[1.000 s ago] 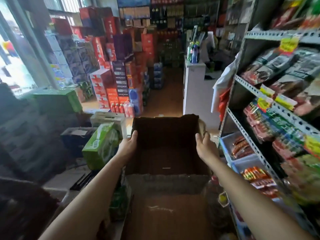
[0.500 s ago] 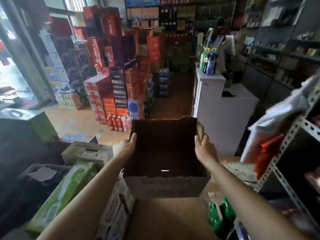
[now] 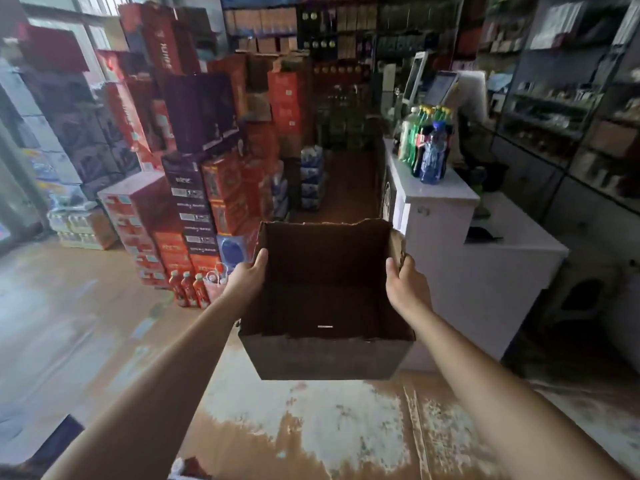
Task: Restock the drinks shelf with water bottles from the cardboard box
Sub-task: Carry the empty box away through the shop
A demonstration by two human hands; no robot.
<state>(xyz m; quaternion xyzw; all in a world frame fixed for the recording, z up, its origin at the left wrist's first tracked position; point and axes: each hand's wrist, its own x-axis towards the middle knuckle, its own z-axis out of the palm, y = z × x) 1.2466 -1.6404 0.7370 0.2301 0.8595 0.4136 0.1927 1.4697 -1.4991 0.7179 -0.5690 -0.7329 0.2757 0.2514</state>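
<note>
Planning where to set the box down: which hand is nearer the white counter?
Right. The right hand grips the cardboard box beside the white counter; the left hand grips its far side.

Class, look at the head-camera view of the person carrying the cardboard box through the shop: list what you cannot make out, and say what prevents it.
- Fingers of the left hand and right hand: hidden behind the walls of the cardboard box.
- Box floor: in deep shadow, so no bottles can be confirmed or ruled out.
- Print on the stacked red cartons: motion-blurred.
- Labels on the bottles on the counter: too small and blurred.
- Goods on the right-hand shelves: dim and blurred.
</note>
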